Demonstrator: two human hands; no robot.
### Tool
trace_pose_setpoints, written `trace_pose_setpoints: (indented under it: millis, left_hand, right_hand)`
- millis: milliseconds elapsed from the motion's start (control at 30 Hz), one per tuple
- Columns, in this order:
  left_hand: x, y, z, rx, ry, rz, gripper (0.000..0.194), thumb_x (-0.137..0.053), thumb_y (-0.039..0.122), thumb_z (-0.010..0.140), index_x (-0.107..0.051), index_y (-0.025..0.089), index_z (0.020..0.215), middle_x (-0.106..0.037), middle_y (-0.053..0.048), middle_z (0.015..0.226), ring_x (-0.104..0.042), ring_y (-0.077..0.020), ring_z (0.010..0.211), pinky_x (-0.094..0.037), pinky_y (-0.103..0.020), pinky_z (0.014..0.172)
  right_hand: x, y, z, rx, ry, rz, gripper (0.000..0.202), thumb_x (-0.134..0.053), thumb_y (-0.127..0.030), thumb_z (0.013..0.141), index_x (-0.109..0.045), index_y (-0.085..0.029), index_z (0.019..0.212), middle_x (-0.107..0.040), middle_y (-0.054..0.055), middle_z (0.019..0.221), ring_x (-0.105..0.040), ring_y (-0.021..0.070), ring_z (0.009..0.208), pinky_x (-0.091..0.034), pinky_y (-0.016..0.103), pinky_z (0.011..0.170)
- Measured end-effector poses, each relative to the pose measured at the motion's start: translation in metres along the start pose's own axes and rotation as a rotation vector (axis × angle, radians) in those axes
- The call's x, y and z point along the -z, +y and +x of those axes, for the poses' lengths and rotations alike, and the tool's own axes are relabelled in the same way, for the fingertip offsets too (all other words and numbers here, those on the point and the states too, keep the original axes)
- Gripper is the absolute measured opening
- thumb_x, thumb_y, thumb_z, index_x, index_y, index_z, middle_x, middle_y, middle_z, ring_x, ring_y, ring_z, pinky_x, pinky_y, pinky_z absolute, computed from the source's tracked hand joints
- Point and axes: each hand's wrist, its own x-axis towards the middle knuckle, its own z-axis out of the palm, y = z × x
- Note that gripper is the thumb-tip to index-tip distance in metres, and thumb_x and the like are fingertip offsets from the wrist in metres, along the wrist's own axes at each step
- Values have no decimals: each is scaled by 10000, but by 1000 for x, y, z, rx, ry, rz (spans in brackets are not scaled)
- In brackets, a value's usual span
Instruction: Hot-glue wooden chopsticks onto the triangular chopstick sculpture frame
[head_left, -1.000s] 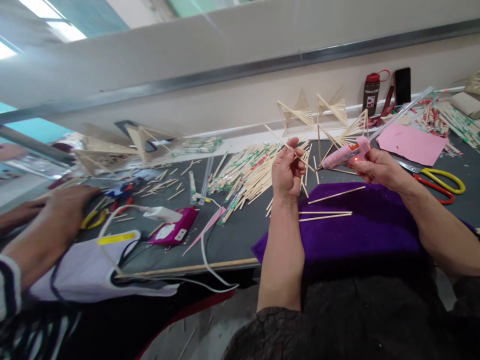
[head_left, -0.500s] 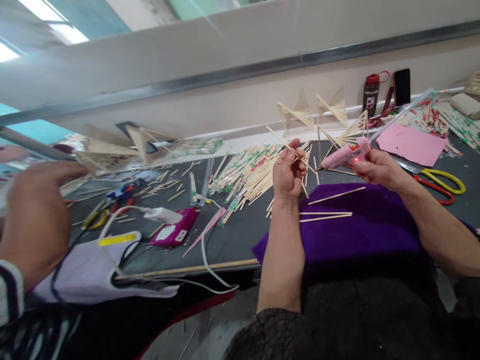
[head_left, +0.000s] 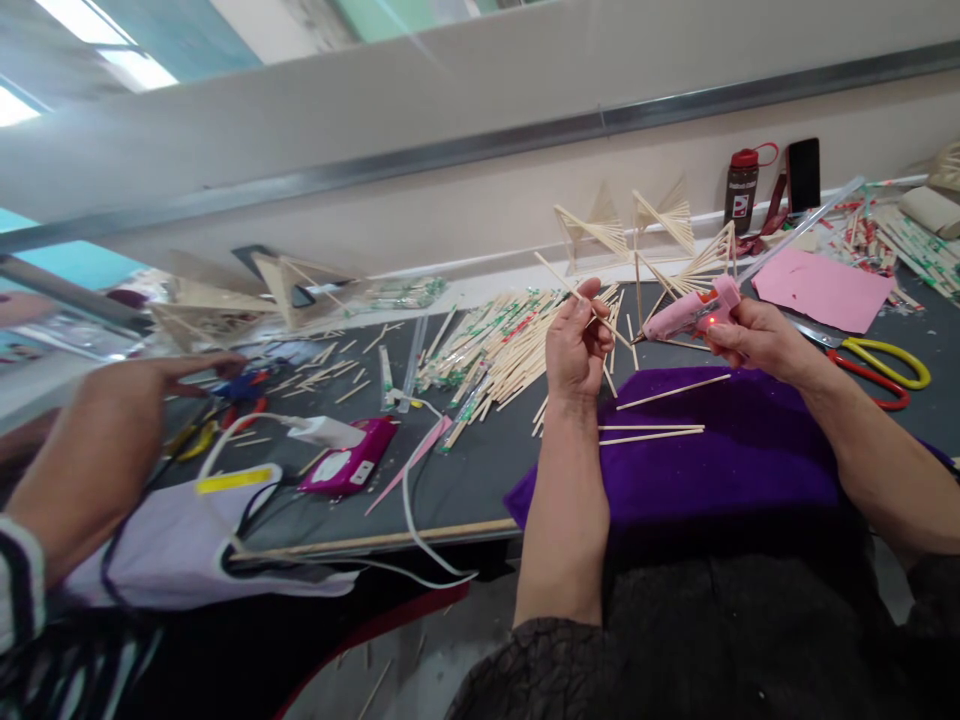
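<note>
My left hand (head_left: 577,335) pinches a thin wooden chopstick (head_left: 553,270), which slants down to the right through the fingers. Wrapped around a pink glue gun (head_left: 675,312) with a lit red light is my right hand (head_left: 754,335). The gun's nozzle points left, close to the lower end of the stick; whether they touch I cannot tell. Below both hands a purple cloth (head_left: 720,460) lies on the table edge, with several loose sticks on it. A stick structure (head_left: 694,275) of fanned chopsticks stands just behind the glue gun.
At the left, a co-worker's hand (head_left: 202,370) reaches to blue-and-red pliers (head_left: 251,385). A pile of chopsticks (head_left: 517,355) fills the middle. Scissors (head_left: 881,365), pink paper (head_left: 821,287), a bottle (head_left: 742,190) and a phone (head_left: 804,175) are at the right. A white cable (head_left: 409,490) hangs over the edge.
The co-worker's hand at the left has moved forward and right, reaching the pliers. My own hands, the chopstick and the glue gun stay almost still.
</note>
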Motion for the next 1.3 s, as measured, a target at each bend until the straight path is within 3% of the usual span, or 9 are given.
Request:
trace_pose_setpoints:
  millis: [367, 933, 1133, 1300]
  left_hand:
    - [1, -1, 1, -3, -1, 15, 161, -637, 248, 877, -679, 162, 1006, -607, 40, 678, -480, 0, 417, -347, -122, 371]
    - [1, 4, 0, 62, 14, -47, 157, -590, 242, 902, -667, 175, 1022, -605, 41, 678, -467, 1, 410, -354, -119, 368]
    - [-1, 4, -2, 64, 16, -65, 152, -572, 213, 903, -665, 163, 1011, -601, 45, 665, -470, 6, 405, -349, -109, 361]
    - [-1, 3, -1, 58, 17, -51, 126, -602, 219, 888, -670, 169, 983, -599, 47, 673, -467, 6, 402, -342, -122, 364]
  right_hand:
    - [-2, -3, 0, 3, -2, 5, 380, -705, -516, 744, -554, -167, 726, -547, -20, 594, -446, 65, 434, -312, 214, 382]
    - [5, -2, -2, 17, -31, 5, 369, -681, -509, 793, -626, -150, 726, -537, -4, 565, -447, 80, 461, -334, 228, 421]
    - [1, -1, -1, -3, -6, 31, 346, -682, -484, 793, -555, -172, 715, -537, -8, 605, -449, 77, 452, -325, 232, 407]
    - [0, -2, -2, 5, -11, 3, 328, -657, -447, 818, -497, -192, 688, -462, -42, 524, -416, 77, 427, -303, 236, 409]
